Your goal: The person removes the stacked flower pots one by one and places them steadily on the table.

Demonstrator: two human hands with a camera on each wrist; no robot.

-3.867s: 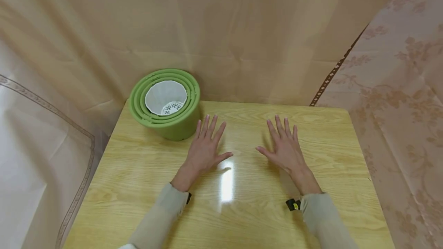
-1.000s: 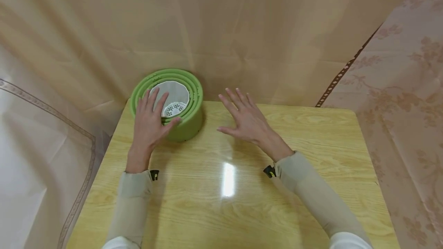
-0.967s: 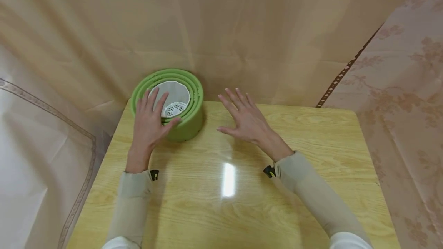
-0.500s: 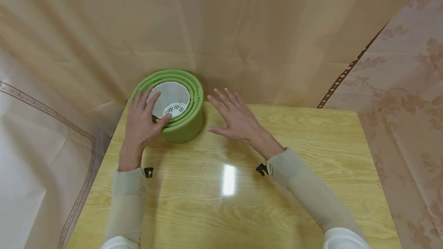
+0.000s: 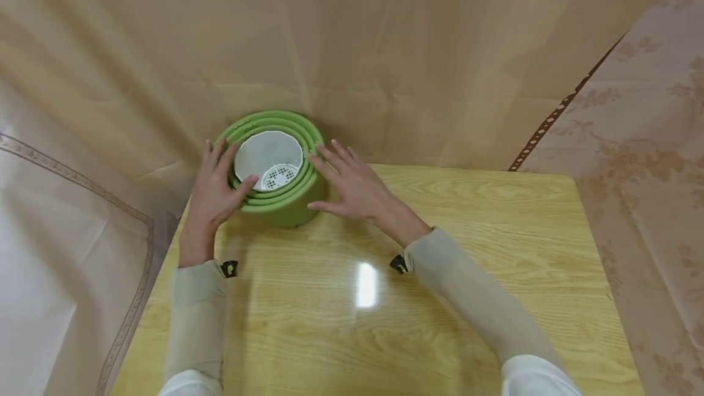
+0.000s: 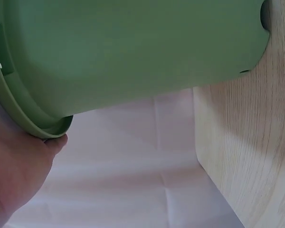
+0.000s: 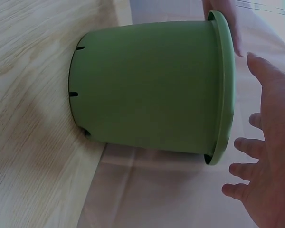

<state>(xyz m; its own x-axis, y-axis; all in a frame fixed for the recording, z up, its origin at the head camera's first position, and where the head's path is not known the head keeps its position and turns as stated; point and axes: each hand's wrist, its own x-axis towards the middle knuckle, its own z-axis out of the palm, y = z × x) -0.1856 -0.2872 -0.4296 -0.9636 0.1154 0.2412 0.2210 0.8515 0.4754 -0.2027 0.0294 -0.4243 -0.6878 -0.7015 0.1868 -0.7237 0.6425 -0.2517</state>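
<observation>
A stack of nested green flower pots (image 5: 283,212) stands upright at the back left of the table, with a white pot (image 5: 264,154) innermost, its bottom pierced with holes. My left hand (image 5: 213,191) is at the left of the rim, fingers spread and thumb over the front edge. In the left wrist view, a fingertip of it appears to touch the underside of the outer pot's rim (image 6: 47,126). Fingers spread, my right hand (image 5: 357,191) hovers by the right side; the right wrist view shows a gap between it and the green pot (image 7: 152,90).
The wood-grain table (image 5: 418,316) reaches back to a beige cloth (image 5: 440,66) hanging close behind the pots. A pale cloth (image 5: 55,261) hangs on the left, a floral one (image 5: 654,200) on the right.
Both hands have left the middle of the table for the pots. Over the last second, the left hand has shifted left along the rim and the right hand has come left towards the stack.
</observation>
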